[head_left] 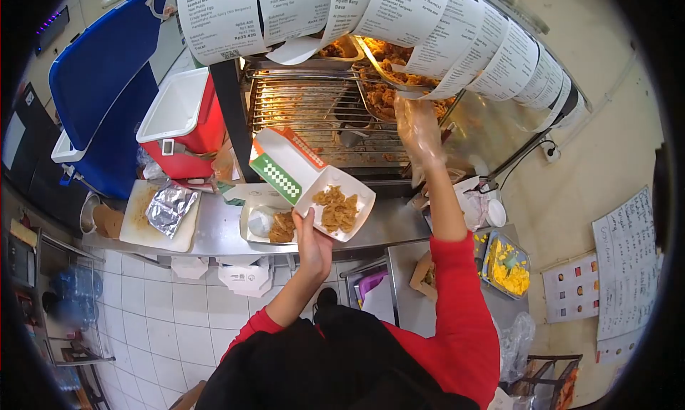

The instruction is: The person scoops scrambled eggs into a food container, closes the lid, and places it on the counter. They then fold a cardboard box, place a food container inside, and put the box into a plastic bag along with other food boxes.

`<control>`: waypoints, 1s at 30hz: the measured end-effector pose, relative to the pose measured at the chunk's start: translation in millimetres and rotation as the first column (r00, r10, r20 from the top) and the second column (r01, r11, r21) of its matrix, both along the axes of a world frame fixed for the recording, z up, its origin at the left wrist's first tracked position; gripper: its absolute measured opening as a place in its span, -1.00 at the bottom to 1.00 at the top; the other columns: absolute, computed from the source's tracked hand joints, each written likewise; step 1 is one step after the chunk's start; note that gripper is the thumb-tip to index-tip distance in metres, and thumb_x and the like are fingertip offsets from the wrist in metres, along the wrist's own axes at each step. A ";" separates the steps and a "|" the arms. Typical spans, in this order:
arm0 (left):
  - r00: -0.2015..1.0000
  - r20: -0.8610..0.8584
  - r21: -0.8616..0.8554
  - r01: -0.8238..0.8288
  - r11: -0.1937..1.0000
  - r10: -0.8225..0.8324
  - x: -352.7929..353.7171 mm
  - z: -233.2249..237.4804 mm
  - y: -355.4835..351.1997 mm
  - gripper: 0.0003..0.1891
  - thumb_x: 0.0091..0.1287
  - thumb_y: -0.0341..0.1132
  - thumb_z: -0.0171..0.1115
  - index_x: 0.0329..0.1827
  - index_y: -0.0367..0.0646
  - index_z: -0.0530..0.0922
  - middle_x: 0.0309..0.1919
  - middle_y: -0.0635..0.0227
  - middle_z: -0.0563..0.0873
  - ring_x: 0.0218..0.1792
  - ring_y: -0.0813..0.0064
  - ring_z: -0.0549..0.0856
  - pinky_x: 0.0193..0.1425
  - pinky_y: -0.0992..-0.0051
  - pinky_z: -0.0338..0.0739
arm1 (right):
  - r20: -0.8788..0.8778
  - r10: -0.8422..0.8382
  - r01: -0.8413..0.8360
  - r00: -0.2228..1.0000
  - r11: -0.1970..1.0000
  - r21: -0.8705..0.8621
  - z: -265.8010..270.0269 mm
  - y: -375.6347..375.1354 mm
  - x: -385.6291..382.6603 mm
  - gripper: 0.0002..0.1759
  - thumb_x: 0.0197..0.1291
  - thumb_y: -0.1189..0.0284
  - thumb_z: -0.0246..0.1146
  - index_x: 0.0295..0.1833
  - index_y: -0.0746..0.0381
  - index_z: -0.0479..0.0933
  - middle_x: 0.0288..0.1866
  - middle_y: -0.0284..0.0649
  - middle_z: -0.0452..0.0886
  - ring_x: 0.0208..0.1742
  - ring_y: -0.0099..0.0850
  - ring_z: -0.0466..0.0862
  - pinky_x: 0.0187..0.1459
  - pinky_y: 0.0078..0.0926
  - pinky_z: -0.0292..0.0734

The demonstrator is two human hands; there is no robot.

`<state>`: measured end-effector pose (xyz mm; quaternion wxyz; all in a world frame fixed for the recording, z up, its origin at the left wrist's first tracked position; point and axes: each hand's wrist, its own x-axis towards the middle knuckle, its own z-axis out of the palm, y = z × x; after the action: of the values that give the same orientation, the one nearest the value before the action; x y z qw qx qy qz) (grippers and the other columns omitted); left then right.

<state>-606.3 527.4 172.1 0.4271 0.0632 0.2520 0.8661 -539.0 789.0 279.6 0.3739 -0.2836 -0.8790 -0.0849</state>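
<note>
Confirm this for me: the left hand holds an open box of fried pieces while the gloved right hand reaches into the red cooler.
One detail is wrong. The gloved right hand reaches toward the fried food in the warmer, not into the red cooler, which stands apart to the side. The left hand does hold the open box of fried pieces. The head view shows this.

The left hand (314,242) is gripping with curled fingers, forearm raised; the right hand (419,125) is reaching far, arm outstretched, fingers loose.

Matt paper box (335,196) (glossy steel counter (221,232)).
</note>
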 end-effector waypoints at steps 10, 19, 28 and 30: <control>0.999 0.009 0.013 -0.044 0.999 0.044 -7.2 0.5 -15.8 -0.53 0.42 -0.30 -0.06 0.35 0.03 0.08 0.27 0.32 0.32 0.30 0.36 0.34 0.33 0.23 0.28 | 0.031 -0.591 0.581 0.806 0.801 0.145 -74.3 158.4 -24.5 -0.60 0.24 0.14 0.03 -0.17 0.25 0.56 -0.22 -0.15 0.63 -0.22 -0.17 0.61 -0.19 -0.17 0.49; 0.999 0.053 0.030 0.005 1.000 -0.007 -10.2 3.3 -18.9 -0.56 0.41 -0.29 -0.02 0.30 0.03 0.10 0.24 0.33 0.34 0.29 0.35 0.36 0.32 0.21 0.30 | 0.049 -0.591 0.590 0.805 0.806 0.044 -49.7 125.6 -18.3 -0.58 0.14 0.03 0.16 -0.35 0.21 0.60 -0.40 -0.21 0.67 -0.41 -0.25 0.66 -0.36 -0.28 0.56; 0.995 0.043 -0.003 0.086 0.996 -0.085 -10.4 -3.0 -6.9 -0.60 0.41 -0.26 -0.03 0.27 0.06 0.12 0.25 0.34 0.33 0.30 0.35 0.35 0.32 0.17 0.30 | -0.241 0.058 0.084 0.969 0.838 0.540 -38.3 88.0 -19.5 -0.57 0.01 0.06 0.37 -0.11 0.13 0.62 -0.26 -0.22 0.66 -0.30 -0.19 0.66 -0.28 -0.28 0.58; 0.994 0.038 -0.018 0.099 0.995 -0.098 -8.6 -1.7 -4.3 -0.60 0.42 -0.26 -0.04 0.27 0.07 0.13 0.26 0.34 0.33 0.30 0.34 0.35 0.32 0.15 0.30 | -0.158 0.057 0.020 0.986 0.894 0.449 -32.5 84.3 -18.4 -0.63 0.03 0.13 0.36 -0.10 0.12 0.61 -0.28 -0.23 0.65 -0.31 -0.21 0.65 -0.28 -0.31 0.58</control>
<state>-614.9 523.0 170.4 0.4745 0.0551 0.2493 0.8424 -557.4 873.3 247.1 0.5024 -0.1874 -0.8039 -0.2574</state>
